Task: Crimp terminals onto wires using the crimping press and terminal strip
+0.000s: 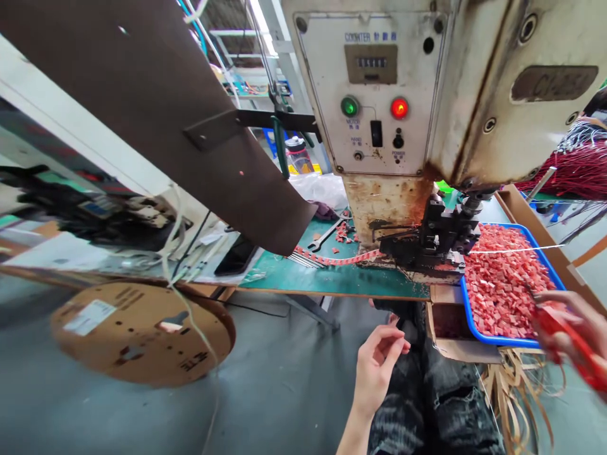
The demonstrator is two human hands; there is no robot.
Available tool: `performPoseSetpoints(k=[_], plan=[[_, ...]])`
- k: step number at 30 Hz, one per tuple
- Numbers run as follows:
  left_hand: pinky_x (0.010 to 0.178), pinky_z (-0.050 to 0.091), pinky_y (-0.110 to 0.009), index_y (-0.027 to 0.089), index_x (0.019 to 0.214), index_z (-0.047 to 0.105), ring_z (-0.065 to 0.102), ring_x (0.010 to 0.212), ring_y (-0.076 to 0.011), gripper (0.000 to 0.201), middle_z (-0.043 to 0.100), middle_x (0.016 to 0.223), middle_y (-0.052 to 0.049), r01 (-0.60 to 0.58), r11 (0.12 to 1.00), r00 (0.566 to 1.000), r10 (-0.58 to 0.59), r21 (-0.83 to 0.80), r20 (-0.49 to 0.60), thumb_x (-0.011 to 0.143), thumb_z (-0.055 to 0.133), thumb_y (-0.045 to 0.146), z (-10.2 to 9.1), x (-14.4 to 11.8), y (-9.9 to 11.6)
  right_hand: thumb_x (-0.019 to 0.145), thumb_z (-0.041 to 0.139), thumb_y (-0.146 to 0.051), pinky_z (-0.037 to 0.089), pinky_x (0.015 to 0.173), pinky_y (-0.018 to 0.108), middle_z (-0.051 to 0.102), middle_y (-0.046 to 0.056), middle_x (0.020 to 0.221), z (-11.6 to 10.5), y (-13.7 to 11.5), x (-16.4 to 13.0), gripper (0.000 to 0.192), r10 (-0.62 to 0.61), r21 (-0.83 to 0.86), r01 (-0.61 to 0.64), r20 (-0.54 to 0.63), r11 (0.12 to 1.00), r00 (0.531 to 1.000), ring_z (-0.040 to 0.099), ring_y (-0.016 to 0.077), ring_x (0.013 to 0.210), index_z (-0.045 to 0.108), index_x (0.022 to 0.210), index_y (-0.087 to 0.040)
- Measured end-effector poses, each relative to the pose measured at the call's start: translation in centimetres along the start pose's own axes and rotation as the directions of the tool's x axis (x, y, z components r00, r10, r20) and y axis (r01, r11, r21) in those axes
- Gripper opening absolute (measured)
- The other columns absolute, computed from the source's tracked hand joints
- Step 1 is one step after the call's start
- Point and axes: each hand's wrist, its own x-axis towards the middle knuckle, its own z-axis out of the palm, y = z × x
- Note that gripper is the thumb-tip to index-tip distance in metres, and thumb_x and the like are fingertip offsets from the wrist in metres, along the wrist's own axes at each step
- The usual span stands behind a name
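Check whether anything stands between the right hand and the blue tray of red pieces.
Nothing visible does. The right hand, blurred and holding red-handled scissors, is already at the near right corner of the blue tray.

Machine head (403, 95) overhangs bench (332, 278); floor (284, 379) below open

Bright, even overhead light from a ceiling strip (260, 22) far above my left hand (377, 370), soft shadows under the bench, mild glare on the machine panel (374, 95), heavy wide-angle warp at edges, my right hand (576, 335) and red scissors (571, 344) motion-blurred.
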Motion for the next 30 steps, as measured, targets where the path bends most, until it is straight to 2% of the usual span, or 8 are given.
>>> performPoseSetpoints(k=[4,7,12,16,21,24,27,30], plan=[[0.073,0.062,-0.028,0.017,0.090,0.072,0.072,0.074,-0.0175,0.027,0.071,0.081,-0.004,0.015,1.000,0.998,-0.014,-0.005,0.062,0.086,0.076,0.043,0.8,0.1,0.3,0.081,0.072,-0.068,0.042,0.050,0.025,0.057,-0.002,0.067,9.5,-0.8,0.8,0.049,0.017,0.374,-0.087,0.188,0.923,0.982,0.050,0.0137,0.057,0.056,0.099,-0.025],[0.073,0.060,-0.029,0.016,0.095,0.071,0.070,0.075,-0.0173,0.028,0.072,0.084,-0.006,0.025,1.000,0.997,-0.025,0.011,0.077,0.090,0.070,0.043,0.8,-0.1,0.4,0.084,0.071,-0.066,0.042,0.048,0.022,0.056,-0.003,0.064,12.4,-1.8,3.4,0.047,-0.007,0.482,-0.089,0.193,0.872,0.981,0.050,0.0112,0.053,0.051,0.086,-0.023],[0.062,0.048,-0.025,0.018,0.083,0.064,0.055,0.063,-0.0132,0.023,0.061,0.070,-0.001,0.032,0.998,0.998,-0.034,0.049,0.054,0.093,0.059,0.038,1.3,-0.1,0.1,0.083,0.075,-0.063,0.039,0.041,0.019,0.055,-0.005,0.059,13.9,-2.0,5.4,0.046,-0.018,0.505,-0.039,0.108,0.862,0.994,0.048,0.0082,0.045,0.053,0.083,-0.022],[0.066,0.044,-0.026,0.018,0.079,0.061,0.050,0.066,-0.0136,0.023,0.055,0.070,0.000,0.036,0.997,0.994,-0.043,0.074,0.103,0.094,0.053,0.035,3.0,0.1,0.7,0.078,0.077,-0.066,0.039,0.038,0.019,0.056,-0.005,0.057,14.8,-2.3,5.7,0.049,-0.014,0.490,-0.010,0.044,0.871,0.999,0.047,0.0084,0.043,0.054,0.080,-0.022],[0.088,0.048,-0.032,0.018,0.100,0.065,0.061,0.091,-0.0200,0.037,0.068,0.095,-0.007,0.016,0.993,0.971,-0.043,0.115,0.235,0.102,0.046,0.050,5.7,1.3,2.3,0.071,0.083,-0.066,0.039,0.038,0.018,0.058,-0.005,0.057,15.4,-2.8,5.9,0.053,0.010,0.473,-0.006,-0.006,0.881,1.000,0.046,0.0084,0.043,0.055,0.081,-0.022],[0.100,0.048,-0.037,0.018,0.123,0.062,0.063,0.108,-0.0254,0.056,0.069,0.119,-0.013,-0.036,0.992,0.966,0.003,0.123,0.257,0.096,0.052,0.065,6.8,2.8,2.9,0.069,0.083,-0.066,0.038,0.039,0.019,0.059,-0.004,0.057,15.3,-2.9,5.9,0.053,0.027,0.474,-0.011,-0.027,0.880,0.999,0.047,0.0086,0.044,0.057,0.080,-0.022],[0.094,0.052,-0.038,0.017,0.131,0.061,0.067,0.104,-0.0277,0.074,0.070,0.121,-0.015,-0.044,0.990,0.966,0.008,0.132,0.260,0.087,0.058,0.075,7.5,4.4,3.2,0.071,0.084,-0.064,0.041,0.046,0.021,0.061,-0.003,0.060,15.3,-2.8,6.0,0.050,0.025,0.478,-0.001,-0.043,0.878,0.999,0.052,0.0104,0.051,0.059,0.080,-0.021],[0.091,0.053,-0.038,0.016,0.134,0.062,0.069,0.101,-0.0290,0.076,0.073,0.117,-0.014,-0.044,0.987,0.957,-0.003,0.156,0.290,0.084,0.062,0.074,8.1,5.4,3.5,0.071,0.083,-0.065,0.042,0.047,0.023,0.061,-0.002,0.060,15.6,-2.8,6.3,0.050,0.038,0.490,-0.011,-0.046,0.871,0.998,0.052,0.0115,0.051,0.060,0.080,-0.022]])
